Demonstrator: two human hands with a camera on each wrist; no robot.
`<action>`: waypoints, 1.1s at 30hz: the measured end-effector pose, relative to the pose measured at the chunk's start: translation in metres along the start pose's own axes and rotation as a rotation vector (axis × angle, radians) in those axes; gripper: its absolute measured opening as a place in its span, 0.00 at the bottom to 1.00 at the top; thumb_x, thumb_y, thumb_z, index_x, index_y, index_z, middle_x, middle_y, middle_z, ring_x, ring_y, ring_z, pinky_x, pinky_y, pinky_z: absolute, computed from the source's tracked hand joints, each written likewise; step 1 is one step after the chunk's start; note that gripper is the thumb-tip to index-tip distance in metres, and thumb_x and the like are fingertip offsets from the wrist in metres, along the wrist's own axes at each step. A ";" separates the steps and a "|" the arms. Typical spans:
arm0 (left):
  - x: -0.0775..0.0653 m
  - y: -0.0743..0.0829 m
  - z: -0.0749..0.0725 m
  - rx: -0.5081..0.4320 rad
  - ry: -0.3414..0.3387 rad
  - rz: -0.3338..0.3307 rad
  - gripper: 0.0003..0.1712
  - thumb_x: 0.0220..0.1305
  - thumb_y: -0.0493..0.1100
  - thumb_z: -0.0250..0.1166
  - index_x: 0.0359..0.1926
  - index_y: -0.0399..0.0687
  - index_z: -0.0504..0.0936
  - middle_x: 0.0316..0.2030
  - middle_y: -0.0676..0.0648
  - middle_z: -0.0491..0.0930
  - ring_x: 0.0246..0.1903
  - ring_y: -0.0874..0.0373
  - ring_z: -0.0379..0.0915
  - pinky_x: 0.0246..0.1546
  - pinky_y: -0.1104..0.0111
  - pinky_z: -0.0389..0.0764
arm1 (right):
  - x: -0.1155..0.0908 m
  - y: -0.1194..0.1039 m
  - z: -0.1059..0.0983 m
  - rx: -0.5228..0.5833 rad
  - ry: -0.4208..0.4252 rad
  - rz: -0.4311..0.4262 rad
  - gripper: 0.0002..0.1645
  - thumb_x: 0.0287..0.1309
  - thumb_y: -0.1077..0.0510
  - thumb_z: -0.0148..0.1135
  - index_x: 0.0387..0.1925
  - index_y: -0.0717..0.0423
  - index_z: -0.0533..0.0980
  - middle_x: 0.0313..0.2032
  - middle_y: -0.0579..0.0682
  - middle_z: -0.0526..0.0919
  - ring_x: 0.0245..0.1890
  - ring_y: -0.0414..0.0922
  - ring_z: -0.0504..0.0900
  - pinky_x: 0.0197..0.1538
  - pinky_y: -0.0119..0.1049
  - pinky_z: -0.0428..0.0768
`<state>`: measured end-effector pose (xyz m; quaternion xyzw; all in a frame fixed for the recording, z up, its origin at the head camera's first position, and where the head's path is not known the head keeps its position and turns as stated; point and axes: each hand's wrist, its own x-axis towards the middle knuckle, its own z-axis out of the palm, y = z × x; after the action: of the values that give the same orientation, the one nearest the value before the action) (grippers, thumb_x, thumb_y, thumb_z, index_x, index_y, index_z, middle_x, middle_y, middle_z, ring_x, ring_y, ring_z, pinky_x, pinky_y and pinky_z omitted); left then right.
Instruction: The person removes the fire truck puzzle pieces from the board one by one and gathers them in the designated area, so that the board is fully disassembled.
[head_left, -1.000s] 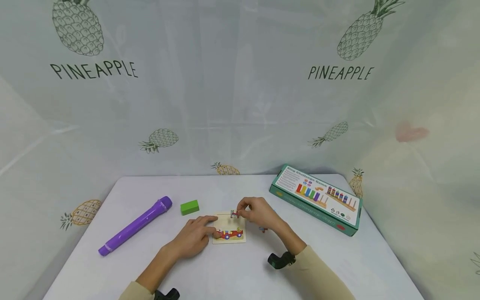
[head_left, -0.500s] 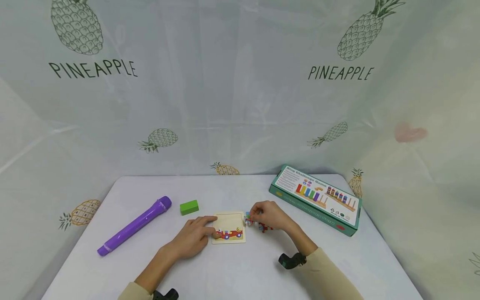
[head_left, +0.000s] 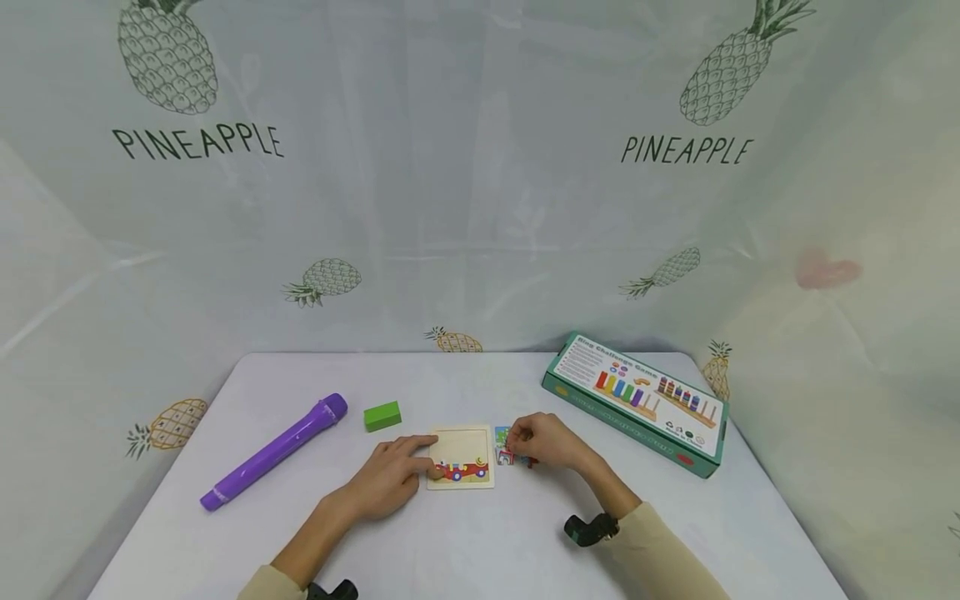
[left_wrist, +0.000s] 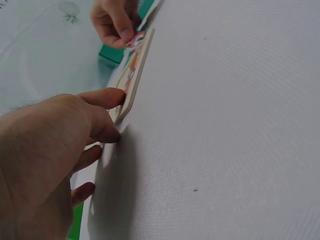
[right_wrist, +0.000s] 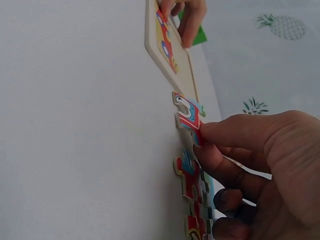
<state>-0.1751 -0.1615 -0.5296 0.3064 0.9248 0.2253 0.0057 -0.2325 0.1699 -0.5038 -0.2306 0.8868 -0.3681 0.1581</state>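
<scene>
A small wooden puzzle board [head_left: 463,446] lies mid-table, with a red vehicle picture along its lower part and bare wood above. My left hand [head_left: 384,479] rests at its left side, thumb on the picture's lower left and index finger at the upper left corner. Just right of the board, my right hand [head_left: 551,442] pinches a red, white and blue puzzle piece [right_wrist: 189,112] between thumb and index finger, tilted in the right wrist view. Several more puzzle pieces [right_wrist: 188,175] lie beneath that hand, partly hidden by its fingers.
A green block [head_left: 382,416] sits behind my left hand. Farther left lies a purple microphone-shaped tube [head_left: 276,451]. At the back right is a green-edged Ring Challenge Game box [head_left: 633,404]. A pineapple-print curtain [head_left: 450,208] hangs behind the white table.
My right hand has carried the puzzle piece from above the board to its right side, beside the loose pieces. My left hand has stayed on the board.
</scene>
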 end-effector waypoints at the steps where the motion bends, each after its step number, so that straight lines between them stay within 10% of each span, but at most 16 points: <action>1: 0.000 0.000 0.000 -0.001 0.002 0.002 0.23 0.65 0.35 0.58 0.45 0.73 0.87 0.70 0.50 0.68 0.70 0.48 0.62 0.62 0.43 0.62 | 0.000 0.001 0.001 -0.006 0.003 0.003 0.02 0.63 0.57 0.66 0.33 0.50 0.82 0.25 0.43 0.81 0.20 0.40 0.77 0.24 0.31 0.75; 33: -0.002 -0.001 0.001 0.000 0.006 0.001 0.22 0.66 0.35 0.57 0.45 0.71 0.86 0.71 0.49 0.67 0.70 0.48 0.61 0.63 0.43 0.61 | 0.000 -0.010 0.006 -0.144 0.072 0.045 0.05 0.59 0.55 0.70 0.29 0.47 0.81 0.21 0.39 0.77 0.17 0.36 0.75 0.24 0.31 0.71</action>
<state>-0.1741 -0.1624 -0.5315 0.3061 0.9247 0.2263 0.0028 -0.2264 0.1604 -0.5006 -0.2081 0.9210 -0.3077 0.1173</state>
